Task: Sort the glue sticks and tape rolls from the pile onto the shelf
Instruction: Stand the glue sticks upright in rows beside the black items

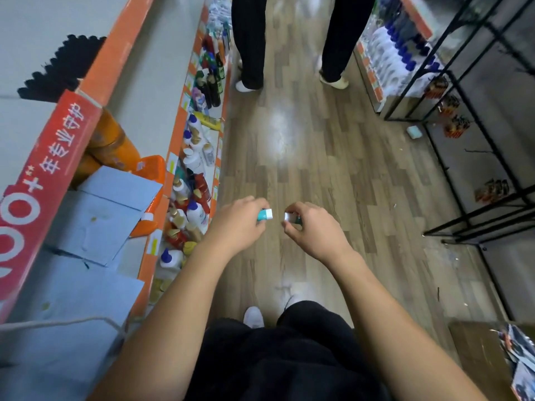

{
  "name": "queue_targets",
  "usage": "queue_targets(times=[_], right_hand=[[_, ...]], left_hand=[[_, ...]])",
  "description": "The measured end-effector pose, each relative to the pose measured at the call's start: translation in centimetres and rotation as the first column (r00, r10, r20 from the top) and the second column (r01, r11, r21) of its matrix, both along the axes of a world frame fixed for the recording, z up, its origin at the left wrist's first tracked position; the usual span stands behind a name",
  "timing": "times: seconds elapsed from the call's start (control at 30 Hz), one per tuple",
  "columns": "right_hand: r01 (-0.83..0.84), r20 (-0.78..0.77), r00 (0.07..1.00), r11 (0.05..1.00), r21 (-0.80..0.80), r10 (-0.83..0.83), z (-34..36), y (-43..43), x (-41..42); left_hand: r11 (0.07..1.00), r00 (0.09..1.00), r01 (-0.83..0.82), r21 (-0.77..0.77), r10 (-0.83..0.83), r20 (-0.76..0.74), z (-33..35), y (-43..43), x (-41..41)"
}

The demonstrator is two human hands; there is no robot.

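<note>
My left hand [237, 224] grips a small teal glue stick [265, 215] with a white cap that points right. My right hand [314, 230] holds a second teal glue stick [291, 217], its white cap pointing left. Both hands hover over the wooden aisle floor, and the two caps face each other a short gap apart. No tape roll and no pile are in view. The orange shelf unit [173, 131] runs along my left side.
Bottles [191, 204] crowd the low orange shelf at left. Blue cardboard sheets [95, 227] lie on top of that unit. A black wire rack [477, 146] stands at right. Another person's legs [249, 47] stand ahead in the aisle. A small teal item [414, 131] lies on the floor.
</note>
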State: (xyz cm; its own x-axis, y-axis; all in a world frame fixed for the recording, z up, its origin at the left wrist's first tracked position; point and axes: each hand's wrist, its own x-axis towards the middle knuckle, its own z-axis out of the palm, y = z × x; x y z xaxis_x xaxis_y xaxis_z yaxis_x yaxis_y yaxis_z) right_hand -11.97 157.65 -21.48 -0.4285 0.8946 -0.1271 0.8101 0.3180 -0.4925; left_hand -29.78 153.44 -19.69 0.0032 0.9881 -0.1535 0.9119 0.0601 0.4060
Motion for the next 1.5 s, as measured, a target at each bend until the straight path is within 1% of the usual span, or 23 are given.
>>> queue_targets(times=[0.17, 0.3, 0.53, 0.73, 0.97, 1.1, 1.23, 1.33, 1.43, 1.5], right_hand=[[-0.013, 0.004, 1.0, 1.0, -0.014, 0.013, -0.2, 4.6, -1.7], [-0.032, -0.004, 0.999, 0.999, -0.036, 0.032, -0.6, 9.0, -2.9], [-0.08, -0.009, 0.997, 0.997, -0.021, 0.08, -0.4, 20.7, -5.5], [-0.11, 0.005, 0.994, 0.993, -0.051, 0.111, 0.8, 30.6, -6.7], [-0.193, -0.006, 0.981, 0.979, -0.067, 0.194, 0.8, 37.2, -9.7], [-0.246, -0.009, 0.969, 0.968, -0.047, 0.246, 1.1, 40.9, -13.1], [-0.333, -0.04, 0.942, 0.943, -0.014, 0.332, 1.7, 43.8, -17.6], [-0.406, -0.065, 0.912, 0.914, 0.004, 0.406, 1.9, 45.0, -21.1], [-0.503, -0.09, 0.86, 0.864, 0.007, 0.502, 1.7, 44.9, -24.4], [-0.586, -0.099, 0.806, 0.81, 0.008, 0.584, 1.8, 44.4, -26.3]], left_hand=[[0.999, 0.999, -0.018, -0.028, 0.019, 0.036, -0.8, 4.1, -1.7], [0.999, 0.999, -0.037, -0.031, 0.037, -0.001, -1.4, 8.3, -2.9], [0.996, 0.996, -0.085, -0.017, 0.085, -0.024, -1.1, 18.6, -4.8], [0.988, 0.988, -0.155, -0.006, 0.155, -0.013, 0.1, 26.8, -5.7], [0.971, 0.971, -0.237, -0.035, 0.238, 0.014, 0.0, 32.6, -8.5], [0.959, 0.959, -0.282, -0.016, 0.282, 0.013, 0.1, 35.6, -11.4], [0.934, 0.934, -0.357, 0.025, 0.357, 0.006, 0.3, 37.6, -15.1], [0.91, 0.91, -0.413, 0.028, 0.413, -0.004, 0.4, 37.5, -17.4], [0.872, 0.871, -0.488, 0.027, 0.489, -0.042, 0.4, 36.3, -19.7], [0.819, 0.818, -0.574, 0.011, 0.574, -0.032, 0.6, 35.0, -20.7]])
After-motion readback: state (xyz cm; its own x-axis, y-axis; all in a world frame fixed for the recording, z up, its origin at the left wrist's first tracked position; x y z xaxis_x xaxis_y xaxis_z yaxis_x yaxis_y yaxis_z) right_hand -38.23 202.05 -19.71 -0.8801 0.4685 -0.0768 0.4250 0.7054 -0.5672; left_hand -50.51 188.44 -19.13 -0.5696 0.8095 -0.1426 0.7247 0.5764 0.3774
